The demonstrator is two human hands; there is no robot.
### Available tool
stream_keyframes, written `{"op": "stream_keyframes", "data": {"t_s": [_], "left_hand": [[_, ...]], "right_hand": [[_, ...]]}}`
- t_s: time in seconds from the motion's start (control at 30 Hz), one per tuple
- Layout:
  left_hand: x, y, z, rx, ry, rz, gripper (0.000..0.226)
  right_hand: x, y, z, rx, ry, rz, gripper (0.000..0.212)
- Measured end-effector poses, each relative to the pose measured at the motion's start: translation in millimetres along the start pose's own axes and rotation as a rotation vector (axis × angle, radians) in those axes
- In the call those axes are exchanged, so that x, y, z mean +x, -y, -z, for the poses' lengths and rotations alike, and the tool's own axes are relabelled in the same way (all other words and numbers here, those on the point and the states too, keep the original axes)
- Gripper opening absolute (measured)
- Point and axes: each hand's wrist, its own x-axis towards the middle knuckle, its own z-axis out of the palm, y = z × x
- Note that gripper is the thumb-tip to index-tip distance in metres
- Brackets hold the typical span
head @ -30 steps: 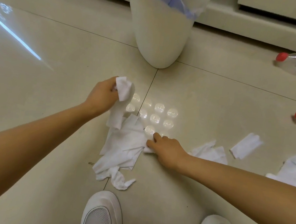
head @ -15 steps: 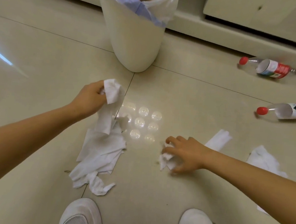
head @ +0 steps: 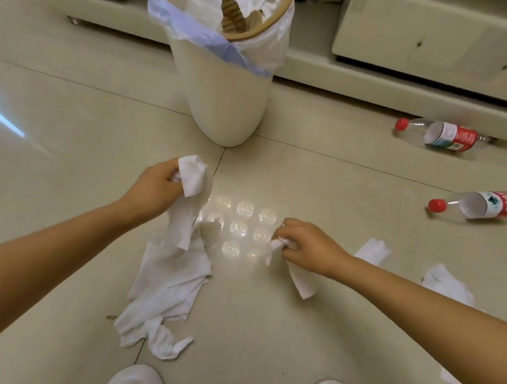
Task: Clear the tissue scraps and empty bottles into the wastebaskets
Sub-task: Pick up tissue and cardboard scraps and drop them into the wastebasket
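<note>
My left hand [head: 153, 189] grips a long bunch of white tissue scraps [head: 169, 279] that hangs down to the tiled floor. My right hand [head: 308, 246] holds a smaller tissue scrap [head: 303, 280] lifted just off the floor. A white wastebasket [head: 225, 100] with a wooden rim and a pale plastic liner stands straight ahead, with paper inside it. Two empty bottles with red caps lie on their sides at the right: the far bottle [head: 442, 134] near the cabinet, the near bottle [head: 482, 205] closer to me.
More tissue scraps lie on the floor at the right, one scrap [head: 372, 249] behind my right wrist and another scrap [head: 447, 283] further out. A low cream cabinet [head: 421, 44] runs along the back. My two white shoes [head: 137, 380] show at the bottom edge.
My right hand closed on a scrap and lifted it off the floor, moving towards the middle. My left hand kept its tissue bunch. The view tilted up, showing the wastebasket's rim.
</note>
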Motion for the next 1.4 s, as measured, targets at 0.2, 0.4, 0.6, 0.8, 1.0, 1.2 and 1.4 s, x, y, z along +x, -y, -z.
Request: {"op": "stream_keyframes", "data": {"t_s": [0.2, 0.4, 0.6, 0.8, 1.0, 1.2, 1.4], "left_hand": [[18.6, -39.7, 28.2, -0.102, -0.052, -0.072, 0.012], [67.0, -112.2, 67.0, -0.238, -0.166, -0.223, 0.022], [117.8, -178.9, 96.6, -0.3, -0.327, -0.283, 0.022], [167.2, -209.2, 127.1, -0.224, -0.523, -0.305, 0.032], [208.8, -177.2, 111.4, 0.112, -0.35, -0.182, 0.063], [218.6, -145.3, 93.3, 0.426, -0.246, -0.274, 0.071], [234.6, -142.6, 89.2, 0.729, -0.102, -0.283, 0.054]], "right_hand": [[36.2, 34.4, 69.9, 0.294, -0.316, -0.005, 0.008], [84.3, 79.7, 151.3, 0.386, -0.561, 0.116, 0.027], [144.7, 123.8, 221.3, 0.353, -0.783, 0.208, 0.006], [194.9, 136.3, 264.2, 0.22, -0.936, 0.218, 0.014], [240.8, 119.6, 267.3, 0.265, -0.817, 0.028, 0.024], [260.6, 93.2, 250.8, 0.19, -0.55, -0.075, 0.057], [270.1, 90.6, 239.4, -0.42, -0.285, -0.134, 0.05]]}}
